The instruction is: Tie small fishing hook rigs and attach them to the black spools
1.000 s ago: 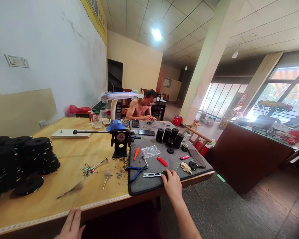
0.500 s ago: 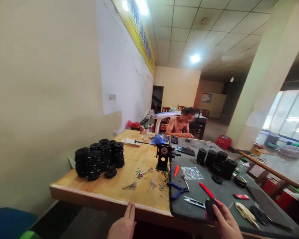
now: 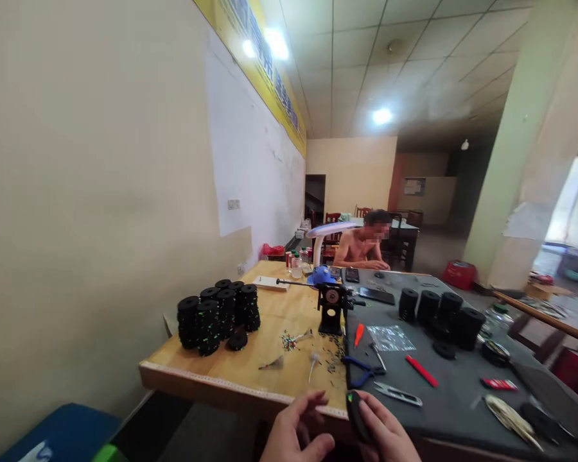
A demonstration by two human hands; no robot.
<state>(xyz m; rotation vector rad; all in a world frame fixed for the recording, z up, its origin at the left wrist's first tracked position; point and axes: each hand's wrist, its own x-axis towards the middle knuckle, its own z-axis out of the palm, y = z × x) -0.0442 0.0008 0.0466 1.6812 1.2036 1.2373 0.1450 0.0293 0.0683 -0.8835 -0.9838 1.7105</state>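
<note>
Over the table's front edge, my right hand (image 3: 388, 431) grips a small round black foam spool (image 3: 357, 418), held on edge with a bright green spot at its top. Just left of it, my left hand (image 3: 293, 431) is open, thumb and fingers apart, not touching the spool. Near my hands on the grey mat (image 3: 443, 417) lie thread snips (image 3: 399, 394), a red stick-like tool (image 3: 420, 371) and blue-handled pliers (image 3: 363, 371). Small loose coloured beads (image 3: 291, 341) and a clear funnel-like piece (image 3: 313, 364) are on the wooden table (image 3: 212, 369).
Stacks of black spools stand at the left (image 3: 219, 314) and on the mat at the right (image 3: 438, 314). A black winding machine (image 3: 331, 305) with a long rod rises mid-table. Across the table a person (image 3: 363, 247) sits by a white lamp (image 3: 330, 229).
My left hand has moved right from the table's front edge to beside the spool, its fingers now spread. My right hand has brought the spool leftward. The view has turned slightly left.
</note>
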